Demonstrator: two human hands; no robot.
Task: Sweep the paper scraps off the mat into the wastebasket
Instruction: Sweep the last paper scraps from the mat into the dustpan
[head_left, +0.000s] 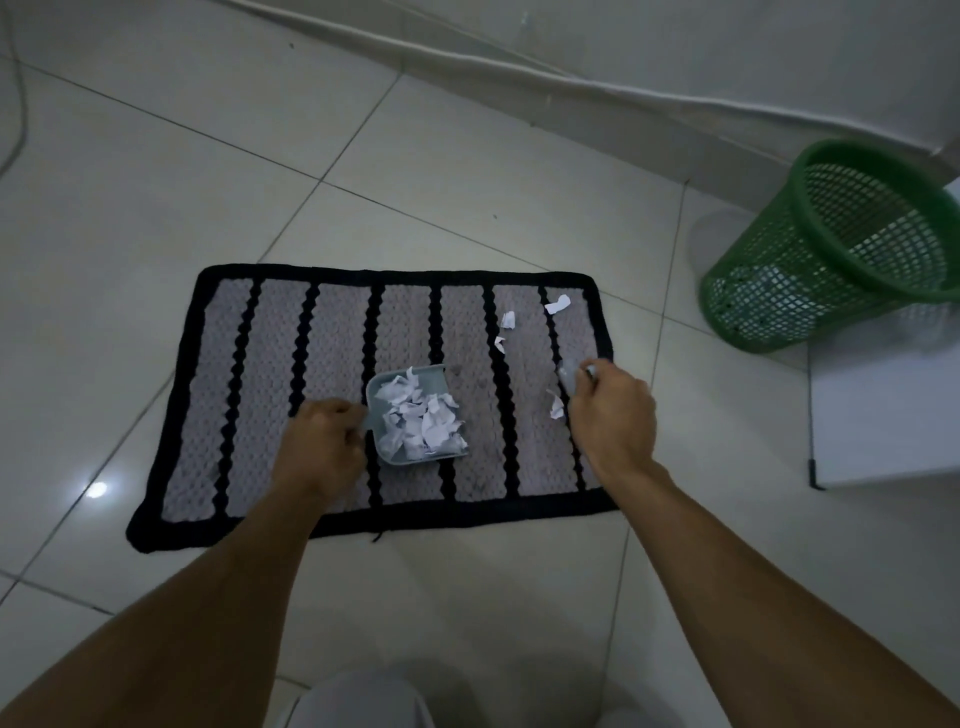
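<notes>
No legible text or labels anywhere.

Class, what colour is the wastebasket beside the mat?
Green, a mesh wastebasket; the head view shows it.

One mat (337, 338), one dustpan (375, 388), one wastebasket (753, 291)

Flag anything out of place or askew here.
A few loose paper scraps litter the right end of the mat, near the brush in the right hand, outside the dustpan the left hand holds. The mat lies askew to the tile joints, and a thread trails from its near edge.
</notes>
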